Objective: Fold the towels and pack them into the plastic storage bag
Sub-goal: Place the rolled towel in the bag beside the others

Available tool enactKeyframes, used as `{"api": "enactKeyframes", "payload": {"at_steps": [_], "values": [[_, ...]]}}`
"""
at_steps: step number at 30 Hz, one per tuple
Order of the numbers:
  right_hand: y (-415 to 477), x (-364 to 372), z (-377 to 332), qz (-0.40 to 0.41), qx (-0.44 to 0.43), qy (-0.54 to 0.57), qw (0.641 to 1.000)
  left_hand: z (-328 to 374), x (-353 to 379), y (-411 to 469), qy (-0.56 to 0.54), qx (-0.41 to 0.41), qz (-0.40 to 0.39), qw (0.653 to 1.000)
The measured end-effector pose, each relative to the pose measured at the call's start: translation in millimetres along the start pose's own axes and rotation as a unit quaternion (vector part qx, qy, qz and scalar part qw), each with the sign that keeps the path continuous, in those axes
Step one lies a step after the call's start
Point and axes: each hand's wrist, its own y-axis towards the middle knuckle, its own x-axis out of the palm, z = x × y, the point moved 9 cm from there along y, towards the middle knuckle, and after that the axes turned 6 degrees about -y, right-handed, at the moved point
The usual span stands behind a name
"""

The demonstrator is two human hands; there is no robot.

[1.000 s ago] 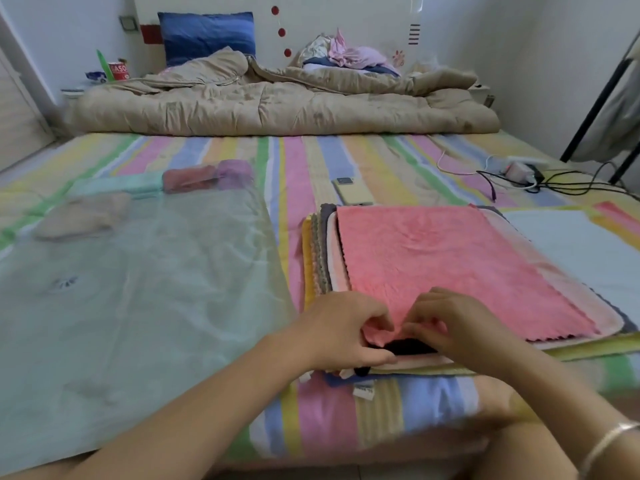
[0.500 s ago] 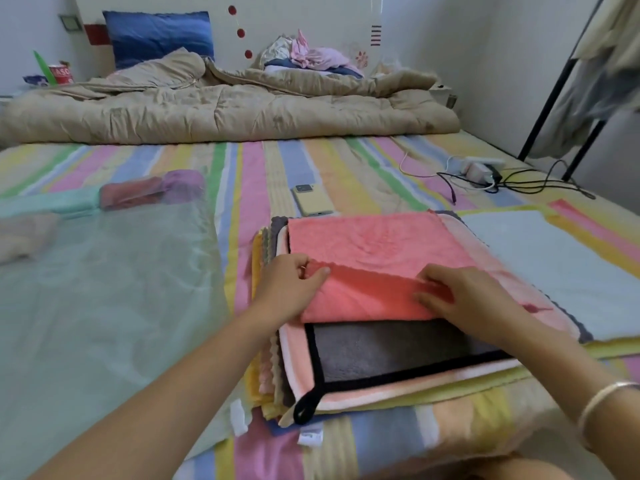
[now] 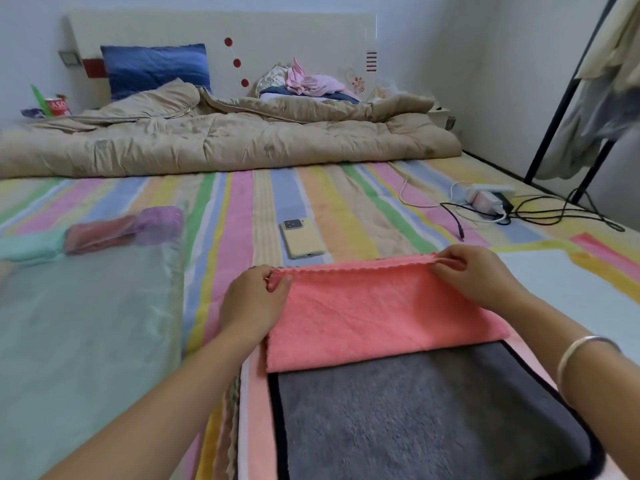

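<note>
While your left hand and right hand each pinched a far corner of the pink towel, its long axis ran across the frame from one hand to the other. The scalloped edge lay away from you, and what looked like the fold line lay nearer, resting on the grey towel at lower centre. Your fingers were curled onto that scalloped edge at both corners, gripping the cloth, though the tips were partly tucked behind it. The plastic storage bag lay flat on the bed at the left of the frame, just beside the stack, so your left hand was the nearer to it. The next fold would likely carry one short end across to the other, and bringing the right end leftward would leave the towel closer to the bag. Folded towels showed through the plastic at the bag's far end, upper left. You could not make out the bag's opening, since the left and lower edges of the frame cut it off. The layers under the grey towel showed only as coloured edges at the stack's left side, and their number was unclear.
</note>
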Motion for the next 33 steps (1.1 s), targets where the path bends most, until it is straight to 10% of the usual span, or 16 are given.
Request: {"api": "enactKeyframes", "payload": {"at_steps": [14,19,23,29,33], "values": [[42,31,17,0.03,0.071,-0.032,0.997,-16,7,17,0.092,-0.036,0.026,0.995],[12,25,-27,0.109,-0.026,-0.146,0.983,11,-1,16,0.241,0.019,0.042,0.97],[-44,69,-85,-0.086,-0.138,-0.183,0.97,51,10,3,0.388,0.13,0.075,0.909],[-51,78,-51,-0.141,-0.109,-0.219,0.959,84,93,-54,0.248,0.192,-0.204,0.927],[-44,24,-6,-0.053,0.02,-0.252,0.966,56,109,-63,0.278,0.179,-0.22,0.918]]}}
